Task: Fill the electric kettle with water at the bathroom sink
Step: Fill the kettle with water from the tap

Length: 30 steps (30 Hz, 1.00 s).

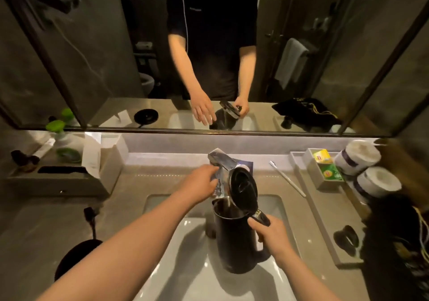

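A black electric kettle point(234, 238) stands upright over the white sink basin point(185, 261), its round lid point(243, 187) flipped open. My right hand point(271, 235) grips the kettle's handle at the right side. My left hand point(202, 184) reaches forward to the chrome tap point(220, 159) behind the kettle, fingers spread and touching the tap's side. The kettle's opening sits just below and in front of the tap. No water stream is visible.
The kettle's black base point(76, 259) with its cord lies on the counter at left. A tissue box point(69, 175) and green-capped bottle point(62, 143) stand at back left. At right are a toothbrush point(287, 177), a tray with tea bags point(325, 166), toilet rolls point(362, 157) and a dark pouch point(399, 242).
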Each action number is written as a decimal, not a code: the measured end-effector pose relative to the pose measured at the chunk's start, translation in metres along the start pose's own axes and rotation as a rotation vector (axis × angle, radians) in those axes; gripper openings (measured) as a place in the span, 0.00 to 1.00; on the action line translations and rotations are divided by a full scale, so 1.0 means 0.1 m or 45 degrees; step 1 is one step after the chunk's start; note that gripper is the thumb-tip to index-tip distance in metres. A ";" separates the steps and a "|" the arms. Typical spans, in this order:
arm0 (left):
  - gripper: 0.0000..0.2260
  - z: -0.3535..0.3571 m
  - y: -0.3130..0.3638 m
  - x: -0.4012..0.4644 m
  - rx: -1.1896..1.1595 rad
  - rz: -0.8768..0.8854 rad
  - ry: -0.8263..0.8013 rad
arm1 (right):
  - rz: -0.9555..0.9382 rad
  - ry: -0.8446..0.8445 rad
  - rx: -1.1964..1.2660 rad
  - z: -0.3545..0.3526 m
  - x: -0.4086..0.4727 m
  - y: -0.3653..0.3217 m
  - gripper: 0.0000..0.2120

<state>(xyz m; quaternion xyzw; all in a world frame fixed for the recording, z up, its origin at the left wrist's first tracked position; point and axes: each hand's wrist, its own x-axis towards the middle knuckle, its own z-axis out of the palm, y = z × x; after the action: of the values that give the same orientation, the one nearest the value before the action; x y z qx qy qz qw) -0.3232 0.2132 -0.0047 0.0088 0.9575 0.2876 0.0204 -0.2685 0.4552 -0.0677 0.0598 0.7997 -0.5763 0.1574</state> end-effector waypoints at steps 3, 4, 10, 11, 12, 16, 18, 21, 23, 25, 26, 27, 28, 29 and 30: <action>0.22 0.09 0.02 0.31 0.248 0.089 0.000 | 0.035 -0.010 -0.008 0.06 0.15 0.06 0.09; 0.21 0.11 0.02 0.39 0.338 0.124 0.009 | 0.042 -0.024 -0.013 0.08 0.19 0.07 0.08; 0.20 0.19 0.03 0.60 0.556 0.202 0.086 | 0.064 -0.045 0.074 0.15 0.35 0.12 0.08; 0.20 0.20 0.03 0.62 0.561 0.210 0.106 | 0.067 -0.048 0.087 0.16 0.36 0.13 0.09; 0.21 0.21 0.03 0.64 0.557 0.216 0.120 | 0.069 -0.052 0.099 0.16 0.38 0.14 0.09; 0.19 0.22 -0.01 0.67 0.566 0.243 0.146 | 0.065 -0.059 0.119 0.14 0.42 0.19 0.12; 0.18 0.22 -0.02 0.67 0.537 0.258 0.155 | 0.062 -0.068 0.113 0.13 0.44 0.21 0.15; 0.13 0.18 -0.05 0.68 0.462 0.283 0.199 | 0.058 -0.070 0.109 0.12 0.45 0.23 0.18; 0.07 0.12 -0.07 0.70 0.417 0.285 0.215 | 0.051 -0.071 0.100 0.12 0.46 0.23 0.18; 0.04 0.10 -0.09 0.71 0.298 0.231 0.235 | 0.052 -0.072 0.092 0.14 0.47 0.24 0.18; 0.04 0.10 -0.09 0.71 0.226 0.192 0.250 | 0.056 -0.072 0.093 0.15 0.47 0.24 0.17; 0.04 0.10 -0.10 0.70 0.173 0.159 0.260 | 0.059 -0.073 0.094 0.16 0.47 0.24 0.16; 0.03 0.11 -0.09 0.70 0.142 0.143 0.265 | 0.058 -0.076 0.094 0.17 0.47 0.24 0.15; 0.03 0.13 -0.09 0.70 0.125 0.134 0.262 | 0.059 -0.078 0.093 0.18 0.47 0.24 0.14; 0.03 0.14 -0.10 0.70 0.106 0.131 0.250 | 0.060 -0.080 0.093 0.19 0.46 0.23 0.14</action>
<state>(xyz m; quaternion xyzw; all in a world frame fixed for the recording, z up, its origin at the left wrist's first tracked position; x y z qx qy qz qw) -0.3930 0.2148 -0.0239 0.0306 0.9643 0.2476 -0.0888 -0.3022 0.4414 -0.1089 0.0663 0.7712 -0.6028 0.1935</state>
